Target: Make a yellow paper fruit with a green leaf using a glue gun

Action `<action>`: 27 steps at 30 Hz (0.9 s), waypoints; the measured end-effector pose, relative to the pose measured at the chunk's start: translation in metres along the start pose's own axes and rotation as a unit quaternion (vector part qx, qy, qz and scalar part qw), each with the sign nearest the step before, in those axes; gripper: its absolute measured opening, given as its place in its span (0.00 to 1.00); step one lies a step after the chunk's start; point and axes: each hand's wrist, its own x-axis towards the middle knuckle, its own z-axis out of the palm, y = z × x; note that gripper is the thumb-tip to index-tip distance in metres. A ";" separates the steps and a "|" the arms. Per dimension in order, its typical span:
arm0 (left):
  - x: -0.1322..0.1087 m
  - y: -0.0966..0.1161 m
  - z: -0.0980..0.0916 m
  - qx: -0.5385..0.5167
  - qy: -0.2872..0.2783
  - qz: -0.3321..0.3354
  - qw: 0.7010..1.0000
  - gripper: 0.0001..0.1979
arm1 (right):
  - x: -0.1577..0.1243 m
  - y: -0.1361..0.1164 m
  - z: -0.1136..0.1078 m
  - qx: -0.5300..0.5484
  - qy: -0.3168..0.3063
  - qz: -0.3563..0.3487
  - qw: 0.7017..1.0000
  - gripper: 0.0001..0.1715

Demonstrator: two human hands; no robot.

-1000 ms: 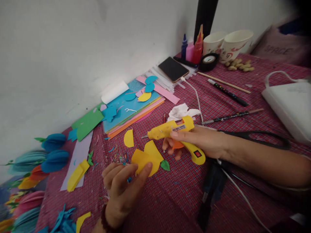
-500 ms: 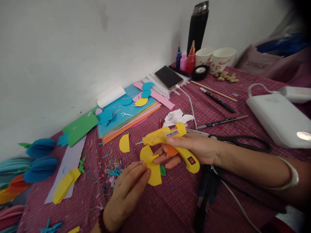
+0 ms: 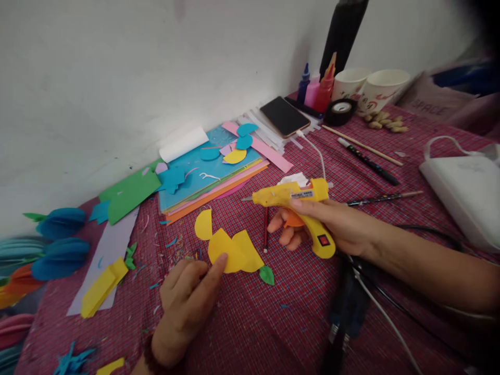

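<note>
In my right hand [image 3: 344, 221] is a yellow hot glue gun [image 3: 291, 195] with an orange trigger, its metal nozzle pointing left above the table. My left hand [image 3: 189, 294] has its index finger stretched out, the fingertip on a folded yellow paper piece [image 3: 230, 255] lying on the cloth; the other fingers are loosely curled. A small green paper leaf [image 3: 266, 275] touches the lower right of that piece. At its upper left lies a yellow half-round paper piece [image 3: 203, 225]. A dark red pencil [image 3: 266, 229] is just below the glue gun.
Stacked coloured paper [image 3: 187, 195] lies by the wall with cut petals on it. Behind are a phone [image 3: 284, 115], paint bottles [image 3: 324, 94], paper cups [image 3: 383, 88] and black tape [image 3: 339, 111]. A white power bank [image 3: 463, 192] sits right. Blue paper flowers [image 3: 60, 259] are at left.
My right hand has moved the glue gun away from the yellow paper, up and right. My left hand has let the piece down onto the cloth, one finger on it. The view has shifted.
</note>
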 end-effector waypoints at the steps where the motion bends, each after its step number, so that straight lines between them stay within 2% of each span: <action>1: 0.001 0.001 0.000 -0.015 -0.009 0.002 1.000 0.18 | 0.000 0.000 0.001 -0.005 -0.006 0.004 1.000 0.23; 6: -0.004 0.001 0.003 -0.048 -0.008 0.005 0.999 0.19 | -0.003 0.002 0.003 -0.023 -0.039 0.027 0.999 0.24; 16: -0.005 -0.002 0.008 -0.092 -0.044 0.038 0.994 0.11 | -0.004 -0.001 0.001 -0.047 -0.029 0.023 0.998 0.25; 24: -0.005 0.002 0.009 -0.072 -0.096 0.058 0.991 0.10 | -0.005 -0.003 0.004 -0.061 -0.019 0.017 0.998 0.22; 27: -0.006 0.005 0.011 -0.092 -0.098 0.064 0.989 0.10 | -0.005 -0.004 0.006 -0.063 -0.020 0.022 0.998 0.23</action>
